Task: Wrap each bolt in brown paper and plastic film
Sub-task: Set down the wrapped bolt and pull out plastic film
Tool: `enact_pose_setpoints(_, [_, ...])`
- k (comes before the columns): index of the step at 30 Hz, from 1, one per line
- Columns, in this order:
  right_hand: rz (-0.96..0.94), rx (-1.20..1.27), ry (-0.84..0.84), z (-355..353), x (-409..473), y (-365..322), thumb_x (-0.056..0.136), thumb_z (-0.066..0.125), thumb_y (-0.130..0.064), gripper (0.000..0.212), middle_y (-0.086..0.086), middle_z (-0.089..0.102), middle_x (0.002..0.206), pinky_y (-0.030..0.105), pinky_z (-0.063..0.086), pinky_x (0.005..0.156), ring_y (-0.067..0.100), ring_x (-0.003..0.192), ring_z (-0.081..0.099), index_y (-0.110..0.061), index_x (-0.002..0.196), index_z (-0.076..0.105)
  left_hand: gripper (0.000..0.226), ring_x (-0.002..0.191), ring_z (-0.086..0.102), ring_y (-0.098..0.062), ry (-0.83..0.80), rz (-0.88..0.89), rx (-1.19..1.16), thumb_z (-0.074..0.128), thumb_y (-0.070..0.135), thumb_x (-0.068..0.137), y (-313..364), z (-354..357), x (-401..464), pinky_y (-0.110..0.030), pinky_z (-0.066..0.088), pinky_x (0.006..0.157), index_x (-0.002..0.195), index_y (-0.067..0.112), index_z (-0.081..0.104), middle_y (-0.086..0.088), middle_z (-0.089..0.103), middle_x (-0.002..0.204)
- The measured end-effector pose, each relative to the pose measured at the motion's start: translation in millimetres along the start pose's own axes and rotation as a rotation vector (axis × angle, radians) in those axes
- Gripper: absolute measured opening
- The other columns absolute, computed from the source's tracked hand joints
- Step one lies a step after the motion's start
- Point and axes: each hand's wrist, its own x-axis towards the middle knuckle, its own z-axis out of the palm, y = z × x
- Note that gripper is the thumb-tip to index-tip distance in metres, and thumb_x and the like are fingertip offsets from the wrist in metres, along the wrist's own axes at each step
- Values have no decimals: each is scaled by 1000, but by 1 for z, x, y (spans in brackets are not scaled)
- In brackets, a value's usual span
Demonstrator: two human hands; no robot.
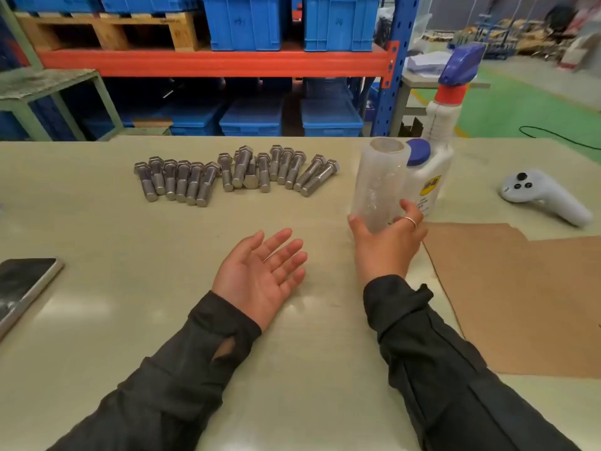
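The right hand [388,242] grips the base of the upright film roll [379,183], just in front of a white bottle [429,177]; the left hand [260,271] lies open, palm up, on the counter [97,222]. The bolts [234,172] lie unwrapped in a row at the far side, and the brown paper [520,294] lies flat to the right. The roll should probably come toward the middle, held low and steady, with paper and a bolt fetched first.

I see a pale green bench [97,222], orange-and-blue racking [211,61] with blue crates [247,21] across the top, green floor [520,102] upper right
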Motion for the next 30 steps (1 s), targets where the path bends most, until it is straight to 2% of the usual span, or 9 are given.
enact_pose_setpoints(3, [-93,-125,22,3,4,3,74,77,-25,72,14,38,130,36,33,102,32,118,37,-12,132,37,31,68,69,-19,-7,-14,26,46,31,88,1,-1,1,-27,56,58,100,9,64,-7,70,80])
enact_pose_setpoints(7, [-141,-162,45,6,6,5,74,76,-23,71,14,38,130,32,31,101,32,120,37,-9,133,37,28,66,67,-19,-20,-16,15,47,28,88,0,-3,4,-26,55,57,98,9,64,-6,69,76])
enact_pose_setpoints(12, [-138,-45,25,7,10,4,78,72,-12,68,11,44,131,32,39,101,26,118,46,-11,133,33,26,64,66,-18,-47,-17,28,47,27,87,-2,-4,8,-26,54,57,95,9,65,-6,67,73])
enact_pose_setpoints(15, [-143,-21,36,6,9,5,80,71,-9,60,11,41,131,22,39,92,24,115,49,-8,128,35,27,65,67,-19,-48,-15,23,47,27,88,-3,-5,9,-26,55,58,95,9,64,-6,68,74])
enact_pose_setpoints(19, [-124,-33,23,5,10,6,80,71,-11,61,13,40,131,23,39,91,26,113,50,-7,128,35,33,81,70,-21,-45,-7,22,43,30,91,-3,-6,9,-32,57,68,104,8,63,-10,72,94])
enact_pose_setpoints(22, [-126,-52,84,3,8,3,80,73,-18,58,12,42,126,30,43,95,25,110,50,-8,125,39,38,91,69,-22,-39,2,2,39,35,93,-2,-5,6,-35,53,75,111,9,61,-10,70,106])
enact_pose_setpoints(24, [-207,-75,144,0,7,0,80,72,-22,48,7,45,115,30,44,89,22,103,51,-8,117,45,38,91,69,-23,-41,8,2,39,34,94,-3,-4,4,-35,52,76,112,8,60,-10,69,108])
enact_pose_setpoints(27, [-317,-135,163,-3,7,-3,86,64,-22,17,-1,44,98,23,39,75,17,85,48,-15,94,50,35,88,70,-23,-49,16,23,40,31,94,-5,-4,2,-34,53,76,111,7,60,-12,69,107])
enact_pose_setpoints(30, [-312,-119,165,-5,6,-2,92,52,-19,7,-1,46,95,12,29,65,14,80,46,-17,87,49,31,88,69,-24,-57,22,41,41,27,94,-6,-3,0,-34,53,77,108,7,60,-12,68,106])
